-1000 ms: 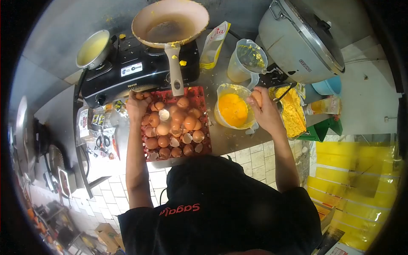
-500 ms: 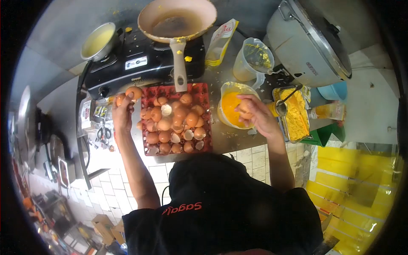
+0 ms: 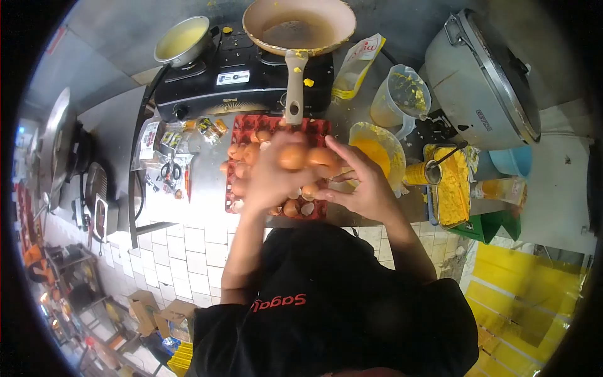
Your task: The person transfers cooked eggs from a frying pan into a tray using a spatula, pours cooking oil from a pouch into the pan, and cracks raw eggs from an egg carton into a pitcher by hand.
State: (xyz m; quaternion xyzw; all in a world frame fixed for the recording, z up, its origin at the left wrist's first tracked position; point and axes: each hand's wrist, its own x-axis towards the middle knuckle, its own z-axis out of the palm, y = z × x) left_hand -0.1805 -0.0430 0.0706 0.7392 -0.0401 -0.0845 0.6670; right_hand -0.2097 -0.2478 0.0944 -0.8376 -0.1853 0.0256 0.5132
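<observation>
My left hand (image 3: 271,179), blurred, is over the red egg tray (image 3: 319,125), closed around two brown eggs (image 3: 292,156). My right hand (image 3: 366,188) comes in from the right with thumb and fingers apart around the end of the nearer egg (image 3: 322,159); whether they touch it I cannot tell. Beneath the hands, whole eggs and broken eggshells (image 3: 307,208) lie in the tray, partly hidden. Just beyond my right hand stands a plastic jug (image 3: 396,147) with beaten-looking yellow egg (image 3: 372,154) in it.
A frying pan (image 3: 342,25) and a saucepan (image 3: 182,41) sit on the black gas stove (image 3: 207,94). To the right are a second jug (image 3: 402,94), a large rice cooker (image 3: 461,81), a tin (image 3: 416,174) and a metal tray of yellow crumbs (image 3: 452,201). Scissors (image 3: 169,171) lie left.
My left hand has moved right over the tray with its eggs. My right hand has left the jug, moved toward the left hand and opened; the egg or shell it held is gone from it.
</observation>
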